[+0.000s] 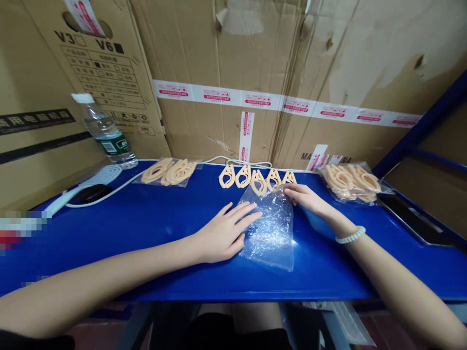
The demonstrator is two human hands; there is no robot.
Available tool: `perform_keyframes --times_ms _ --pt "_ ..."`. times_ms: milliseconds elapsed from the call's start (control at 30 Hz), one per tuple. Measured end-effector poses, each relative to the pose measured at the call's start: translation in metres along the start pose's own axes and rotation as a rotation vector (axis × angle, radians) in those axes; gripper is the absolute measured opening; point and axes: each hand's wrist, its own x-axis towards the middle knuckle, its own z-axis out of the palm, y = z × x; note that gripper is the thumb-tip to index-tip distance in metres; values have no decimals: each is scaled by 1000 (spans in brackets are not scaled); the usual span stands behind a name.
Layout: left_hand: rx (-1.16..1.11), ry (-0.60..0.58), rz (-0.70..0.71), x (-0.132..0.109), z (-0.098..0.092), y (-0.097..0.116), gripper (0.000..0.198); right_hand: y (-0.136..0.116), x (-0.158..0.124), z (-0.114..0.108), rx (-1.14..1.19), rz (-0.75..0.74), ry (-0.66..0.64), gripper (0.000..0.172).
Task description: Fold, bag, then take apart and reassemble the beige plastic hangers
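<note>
A clear plastic bag [272, 233] lies on the blue tabletop in front of me. My left hand [231, 231] rests on its left side, fingers spread and laid flat. At the bag's upper right corner, the fingers of my right hand [297, 193] pinch the film near its mouth. Several beige folded plastic hangers stand in a row just beyond the bag. The middle hanger [259, 182] sits nearer to me, its lower end at the bag's top edge. The rightmost hanger [289, 178] is partly hidden by my right hand.
Bagged hangers lie at the left [170, 171] and the right [352, 182]. A water bottle [109, 138], a pale blue hairbrush [97, 177] and a white cable [120, 189] are at left. A dark phone-like slab [416, 221] lies right. Cardboard [219, 58] walls the back.
</note>
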Motion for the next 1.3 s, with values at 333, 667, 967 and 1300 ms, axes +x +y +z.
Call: perform_keyframes --times_ms 333,667,967,1300 --pt "-50 -36 -20 1 2 -2 62 8 2 -17 -45 -112 34 36" --pt "4 102 64 -1 1 0 60 17 9 -26 -40 -247 62 33" --pt "138 239 181 -2 -3 4 25 30 21 -42 -402 -299 110 32" --pt "256 208 97 -11 -3 34 19 36 51 -44 -998 -200 -81 77"
